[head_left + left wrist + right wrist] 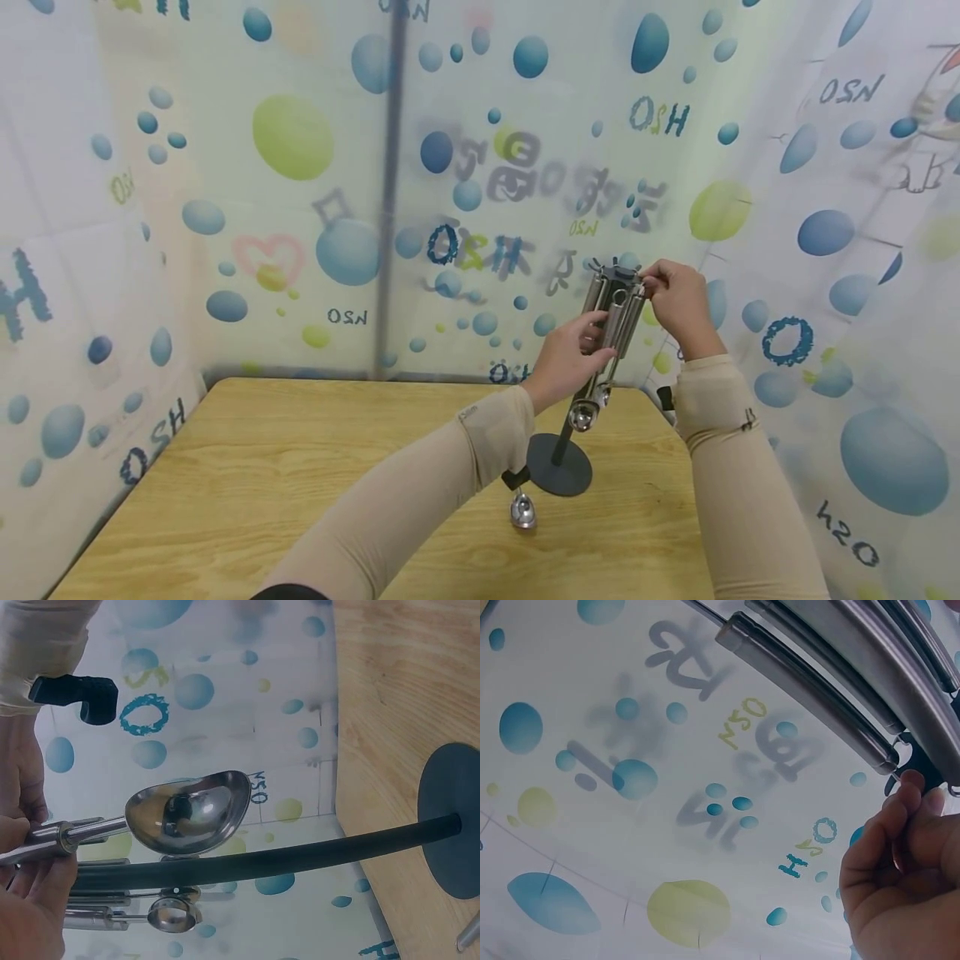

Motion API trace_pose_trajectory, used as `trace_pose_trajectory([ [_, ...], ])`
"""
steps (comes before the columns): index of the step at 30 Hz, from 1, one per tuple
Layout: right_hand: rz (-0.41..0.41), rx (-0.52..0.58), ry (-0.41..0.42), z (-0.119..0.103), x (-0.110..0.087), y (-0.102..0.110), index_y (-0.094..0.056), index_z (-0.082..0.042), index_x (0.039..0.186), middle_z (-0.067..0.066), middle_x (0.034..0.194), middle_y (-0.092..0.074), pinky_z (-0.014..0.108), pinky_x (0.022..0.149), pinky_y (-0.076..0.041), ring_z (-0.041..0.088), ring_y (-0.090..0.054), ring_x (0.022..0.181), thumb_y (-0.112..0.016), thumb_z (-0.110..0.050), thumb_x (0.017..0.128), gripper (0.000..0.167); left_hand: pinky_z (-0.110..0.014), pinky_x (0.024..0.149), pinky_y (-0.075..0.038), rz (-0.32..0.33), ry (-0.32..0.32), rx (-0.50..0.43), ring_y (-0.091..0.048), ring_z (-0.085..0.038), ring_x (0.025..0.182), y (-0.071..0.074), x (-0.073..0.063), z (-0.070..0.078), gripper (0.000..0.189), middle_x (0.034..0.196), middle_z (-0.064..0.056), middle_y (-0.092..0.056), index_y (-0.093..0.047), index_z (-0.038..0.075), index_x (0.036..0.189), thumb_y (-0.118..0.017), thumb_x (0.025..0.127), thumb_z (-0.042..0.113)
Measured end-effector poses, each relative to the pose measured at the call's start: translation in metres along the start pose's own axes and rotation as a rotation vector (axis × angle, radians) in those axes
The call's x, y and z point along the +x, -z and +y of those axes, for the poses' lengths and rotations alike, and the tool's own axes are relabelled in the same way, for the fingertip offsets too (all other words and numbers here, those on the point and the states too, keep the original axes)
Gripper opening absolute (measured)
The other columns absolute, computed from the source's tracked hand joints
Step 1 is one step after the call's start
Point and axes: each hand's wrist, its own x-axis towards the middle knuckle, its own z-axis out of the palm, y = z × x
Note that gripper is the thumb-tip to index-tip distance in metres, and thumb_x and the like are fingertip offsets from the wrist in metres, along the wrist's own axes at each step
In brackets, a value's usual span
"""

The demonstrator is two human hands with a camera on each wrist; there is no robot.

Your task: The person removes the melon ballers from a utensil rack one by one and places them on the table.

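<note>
My left hand (pixel 566 358) holds the thick steel handle of an ice cream scoop (pixel 191 814), thumb and fingers around it. The shiny bowl points down beside the pole of a dark rotating-style rack stand (pixel 561 475). Up at the rack's hooked top, my right hand (pixel 678 304) pinches the end of a steel-handled utensil (pixel 810 694); its fingertips partly hide the loop and hook. Several other steel handles hang close by, and a small round-bowled scoop (pixel 172 915) shows behind the pole. The working end of the pinched utensil is out of the right wrist view.
A steel utensil (pixel 522 510) lies on the wooden table (pixel 337 483) in front of the stand's round base, partly hidden by my left sleeve. Patterned curtains (pixel 300 208) hang close behind the table and along its right side.
</note>
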Motion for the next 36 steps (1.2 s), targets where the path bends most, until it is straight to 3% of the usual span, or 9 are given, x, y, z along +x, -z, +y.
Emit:
trace_pose_trajectory([
  [8,-0.007,0.009,0.002,0.0,-0.001,0.0,-0.069,0.004,0.106,0.024,0.096,-0.067,0.04,0.069,-0.044,0.035,-0.06,0.088,-0.048,-0.002,0.106,0.022,-0.024,0.08,-0.057,0.009,0.042,0.014,-0.069,-0.009,0.097,0.003,-0.003,-0.003,0.052,0.119,-0.005,-0.071,-0.052,0.015,0.148,-0.07,0.099,0.017],
  [28,-0.027,0.015,-0.005,0.0,0.0,0.001,-0.068,0.004,0.109,0.024,0.097,-0.066,0.039,0.068,-0.044,0.034,-0.059,0.087,-0.047,-0.003,0.106,0.022,-0.026,0.079,-0.057,0.022,0.059,0.051,-0.069,-0.015,0.1,0.012,-0.012,-0.018,0.05,0.118,-0.008,-0.07,-0.053,0.013,0.147,-0.068,0.099,0.018],
  [36,-0.005,0.01,0.031,0.002,0.0,0.0,-0.069,0.005,0.108,0.025,0.094,-0.067,0.04,0.068,-0.044,0.036,-0.061,0.086,-0.048,-0.003,0.106,0.022,-0.025,0.077,-0.058,0.029,0.09,0.047,-0.07,-0.015,0.098,0.016,-0.016,-0.025,0.049,0.116,-0.008,-0.071,-0.055,0.014,0.145,-0.07,0.099,0.017],
])
